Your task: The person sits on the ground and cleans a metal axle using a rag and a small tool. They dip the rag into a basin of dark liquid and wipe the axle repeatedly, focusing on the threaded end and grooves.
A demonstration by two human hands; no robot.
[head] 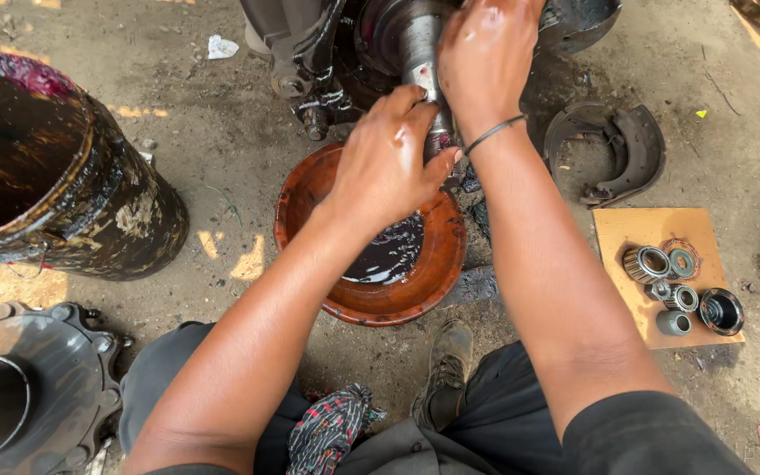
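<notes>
Both hands were wrapped around the greasy axle spindle (pixel 421 62): the left hand (pixel 386 163) clasped its lower end, fingers curled closed on the metal, and the right hand (pixel 484 54) gripped it just above, touching the left. Directly beneath the grip sat a reddish bowl (pixel 310 189) holding dark oil. Right of the grip, well apart, bearings (pixel 646 263) lay on cardboard (pixel 626 230), with brake shoes (pixel 631 149) between.

Soft, even daylight lit the scene; sun patches lay beside the black drum (pixel 54 189), oil glinted wetly, edges bowed slightly.
</notes>
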